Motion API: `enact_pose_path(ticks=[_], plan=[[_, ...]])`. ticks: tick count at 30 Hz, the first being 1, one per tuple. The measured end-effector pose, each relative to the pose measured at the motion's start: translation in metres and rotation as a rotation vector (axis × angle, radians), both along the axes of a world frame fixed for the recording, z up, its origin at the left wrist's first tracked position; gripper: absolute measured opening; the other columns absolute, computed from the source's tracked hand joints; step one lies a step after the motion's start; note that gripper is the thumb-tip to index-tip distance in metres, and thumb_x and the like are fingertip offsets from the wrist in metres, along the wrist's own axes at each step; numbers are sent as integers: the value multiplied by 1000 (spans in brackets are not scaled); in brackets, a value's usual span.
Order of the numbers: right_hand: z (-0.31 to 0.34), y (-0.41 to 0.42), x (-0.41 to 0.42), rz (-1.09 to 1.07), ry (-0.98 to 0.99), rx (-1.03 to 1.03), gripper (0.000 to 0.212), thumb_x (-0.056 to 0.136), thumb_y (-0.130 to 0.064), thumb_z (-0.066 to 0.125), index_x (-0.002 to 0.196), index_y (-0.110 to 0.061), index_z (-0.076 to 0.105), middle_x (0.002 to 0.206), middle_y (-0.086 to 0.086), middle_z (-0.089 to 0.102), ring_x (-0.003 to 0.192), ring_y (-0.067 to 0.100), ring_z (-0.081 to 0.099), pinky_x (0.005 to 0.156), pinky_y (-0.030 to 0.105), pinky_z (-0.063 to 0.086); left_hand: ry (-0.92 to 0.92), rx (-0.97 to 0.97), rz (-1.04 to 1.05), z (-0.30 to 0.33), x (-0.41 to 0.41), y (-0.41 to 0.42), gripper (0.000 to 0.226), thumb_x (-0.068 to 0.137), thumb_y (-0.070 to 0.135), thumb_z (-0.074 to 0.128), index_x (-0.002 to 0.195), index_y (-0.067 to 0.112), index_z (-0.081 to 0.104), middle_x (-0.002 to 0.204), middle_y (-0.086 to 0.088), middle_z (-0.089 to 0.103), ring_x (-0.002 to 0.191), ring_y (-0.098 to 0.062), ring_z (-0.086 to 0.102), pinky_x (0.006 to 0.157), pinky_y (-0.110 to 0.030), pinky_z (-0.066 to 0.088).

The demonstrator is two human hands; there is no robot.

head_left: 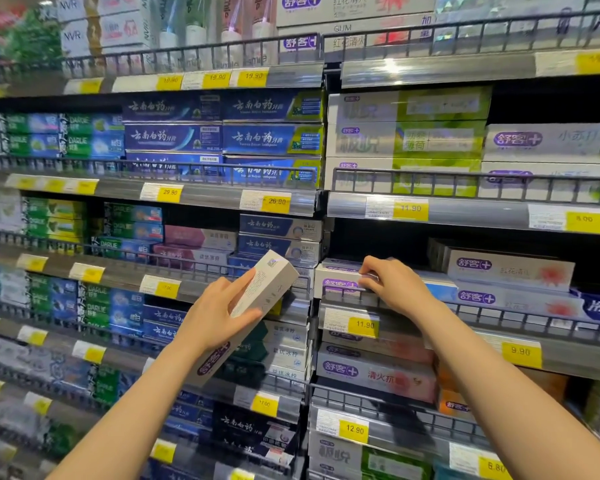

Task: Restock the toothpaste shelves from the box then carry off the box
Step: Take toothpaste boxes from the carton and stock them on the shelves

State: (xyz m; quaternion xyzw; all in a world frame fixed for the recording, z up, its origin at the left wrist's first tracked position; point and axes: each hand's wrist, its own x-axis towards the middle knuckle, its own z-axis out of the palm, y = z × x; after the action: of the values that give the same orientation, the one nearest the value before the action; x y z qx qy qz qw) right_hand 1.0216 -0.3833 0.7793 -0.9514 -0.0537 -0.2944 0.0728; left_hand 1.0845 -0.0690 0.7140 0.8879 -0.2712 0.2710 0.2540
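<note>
Left hand (219, 306) is gripping a white Saky toothpaste carton (257, 299), held tilted in front of the shelves. Right hand (392, 285) is pinching a shelved carton (336, 277) behind the wire rail (499, 320). Risk: carton snagging the rail, neighbours toppling. Supply box not visible.

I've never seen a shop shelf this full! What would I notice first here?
First, the two bare arms reaching in: the left hand grips a long pale grey toothpaste carton with a purple logo in the middle, tilted upward. The right hand rests on a white boxed toothpaste with a purple logo on the right shelf. Bright yellow price tags line every shelf edge.
</note>
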Motion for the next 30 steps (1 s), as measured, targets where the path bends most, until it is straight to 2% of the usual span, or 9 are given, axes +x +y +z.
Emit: enact_pose_path(ticks=[7, 11, 13, 15, 18, 21, 25, 28, 30], plan=[[2, 2, -3, -26, 27, -14, 19, 93, -36, 53, 106, -22, 54, 91, -2, 57, 94, 19, 53, 70, 33, 43, 30, 7, -24, -2, -1, -2, 88, 64, 77, 33, 144, 45, 17, 94, 7, 41, 90, -10, 40, 74, -28, 39], [0, 19, -18, 205, -60, -41, 60, 79, -39, 71, 133, -26, 46, 134, -6, 51, 123, 14, 45, 100, 28, 37, 52, 69, -134, 2, -7, -15, 82, 67, 75, 39, 141, 53, 13, 95, 10, 43, 90, -9, 42, 72, -25, 38], [-10, 33, -26, 341, -144, -266, 76, 71, -36, 77, 138, -24, 42, 145, -4, 40, 132, 14, 36, 109, 29, 25, 53, 102, -226, 4, -14, -30, 75, 74, 70, 47, 139, 57, 12, 96, 10, 45, 89, -7, 43, 74, -26, 39], [-26, 39, -29, 361, -289, -453, 67, 71, -28, 75, 131, -16, 49, 140, 4, 47, 127, 22, 44, 107, 37, 34, 31, 100, -317, 7, -23, -48, 72, 80, 62, 55, 140, 57, 15, 93, 7, 47, 86, -7, 43, 76, -27, 41], [-42, 31, -35, 362, -433, -519, 37, 77, -13, 66, 113, -8, 59, 122, 9, 61, 113, 27, 52, 97, 41, 45, -6, 111, -401, 8, -33, -69, 72, 78, 64, 53, 140, 58, 17, 91, 6, 47, 85, -8, 44, 78, -24, 42], [-46, 18, -47, 330, -450, -557, 37, 75, -14, 68, 110, -9, 55, 115, 9, 63, 107, 25, 53, 93, 37, 44, 15, 111, -435, 7, -39, -77, 70, 72, 70, 51, 137, 54, 32, 97, 14, 48, 91, -3, 46, 82, -27, 42], [-39, -4, -71, 177, -276, -440, 53, 67, -15, 79, 114, -11, 56, 113, 7, 63, 101, 27, 60, 85, 39, 52, 21, 81, -445, 14, -40, -66, 65, 68, 66, 64, 123, 34, 56, 116, 14, 50, 109, -3, 47, 94, -26, 41], [-30, -23, -95, 85, -168, -254, 53, 79, -20, 72, 127, -11, 52, 124, 7, 57, 113, 26, 53, 94, 36, 43, 101, -15, -438, 15, -43, -49, 59, 66, 44, 81, 119, 29, 58, 115, 15, 56, 103, 1, 53, 87, -14, 40], [-21, -26, -109, 92, -72, -129, 54, 85, -23, 67, 134, -13, 47, 131, 5, 52, 120, 22, 46, 97, 29, 35, 246, -150, -512, 16, -47, -44, 57, 66, 34, 83, 116, 33, 57, 111, 15, 61, 97, 1, 58, 81, -15, 47]])
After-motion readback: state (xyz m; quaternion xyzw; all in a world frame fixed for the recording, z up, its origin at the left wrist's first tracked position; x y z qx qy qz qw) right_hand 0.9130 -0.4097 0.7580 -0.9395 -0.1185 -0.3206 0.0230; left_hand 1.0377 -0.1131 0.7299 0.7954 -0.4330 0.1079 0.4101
